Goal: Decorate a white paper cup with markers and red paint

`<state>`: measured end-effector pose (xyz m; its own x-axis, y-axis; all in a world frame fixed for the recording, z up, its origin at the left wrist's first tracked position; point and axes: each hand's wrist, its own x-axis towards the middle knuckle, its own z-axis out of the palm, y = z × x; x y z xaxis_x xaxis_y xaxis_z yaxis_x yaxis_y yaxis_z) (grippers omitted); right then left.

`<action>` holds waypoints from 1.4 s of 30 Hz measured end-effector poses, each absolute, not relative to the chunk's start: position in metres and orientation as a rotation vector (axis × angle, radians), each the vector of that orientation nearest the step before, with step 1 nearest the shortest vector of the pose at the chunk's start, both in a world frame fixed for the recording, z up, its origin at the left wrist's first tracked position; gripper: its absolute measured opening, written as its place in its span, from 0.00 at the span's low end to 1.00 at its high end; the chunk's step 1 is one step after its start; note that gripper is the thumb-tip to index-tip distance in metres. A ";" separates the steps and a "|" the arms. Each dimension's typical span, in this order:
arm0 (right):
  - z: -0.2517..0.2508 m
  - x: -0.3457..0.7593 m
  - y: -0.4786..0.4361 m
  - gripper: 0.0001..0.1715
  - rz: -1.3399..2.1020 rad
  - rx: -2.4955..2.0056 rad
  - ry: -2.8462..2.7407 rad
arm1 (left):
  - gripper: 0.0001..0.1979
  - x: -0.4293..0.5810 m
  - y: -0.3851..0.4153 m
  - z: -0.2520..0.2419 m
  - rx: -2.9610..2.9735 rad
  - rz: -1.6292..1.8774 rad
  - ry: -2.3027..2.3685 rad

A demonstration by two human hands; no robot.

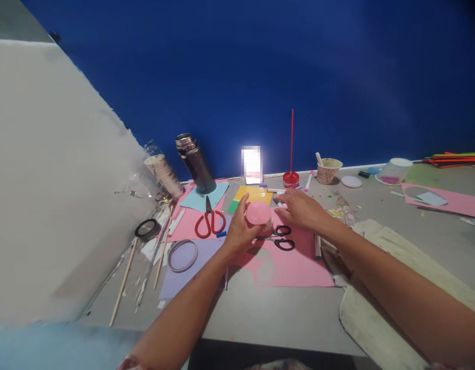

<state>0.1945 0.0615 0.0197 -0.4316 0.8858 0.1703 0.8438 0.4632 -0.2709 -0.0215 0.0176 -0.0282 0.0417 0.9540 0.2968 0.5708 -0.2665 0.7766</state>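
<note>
Two hands are over the middle of the table (286, 313). The left hand (239, 226) is curved around a cup (266, 229) topped with a pink disc (259, 213), its thumb across the near side; the cup is over the pink sheet (299, 264). Black scissors (284, 245) lie just right of the cup. The right hand (301, 208) has its fingers half bent and pointing down at the pens (275, 190); whether they grip one I cannot tell

For edges, the white wall (48, 180) bounds the left side, with tape (147, 229) and red scissors (209, 223) between it and the left hand. The blue wall (260, 77) closes the far side, a flask (199, 164) near it. Grey tabletop runs from the pink sheet to the near edge, between the left forearm and the cloth (395, 257). More grey tabletop lies to the right, between cloth and pink card (461, 203)
</note>
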 end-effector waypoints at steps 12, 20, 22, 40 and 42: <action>0.021 0.194 0.064 0.17 0.205 -1.494 -2.352 | 0.50 -0.022 0.017 -0.024 2.178 1.450 1.785; 0.019 0.196 0.068 0.14 0.231 -1.493 -2.344 | 0.55 -0.030 0.024 -0.019 1.513 1.527 1.522; 0.019 0.197 0.069 0.14 0.241 -1.496 -2.341 | 0.55 -0.032 0.027 -0.022 1.417 1.533 1.418; 0.012 0.190 0.070 0.15 0.328 -1.583 -2.283 | 0.35 -0.032 0.028 -0.005 0.774 1.456 0.826; 0.015 0.187 0.066 0.16 0.320 -1.560 -2.258 | 0.25 -0.033 0.026 -0.003 0.753 1.425 0.793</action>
<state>0.1872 0.0664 0.0154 -0.3140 0.9331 0.1755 0.8474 0.3588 -0.3913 -0.0325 0.0263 -0.0034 -0.0087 0.9997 -0.0228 -0.5468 0.0143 0.8372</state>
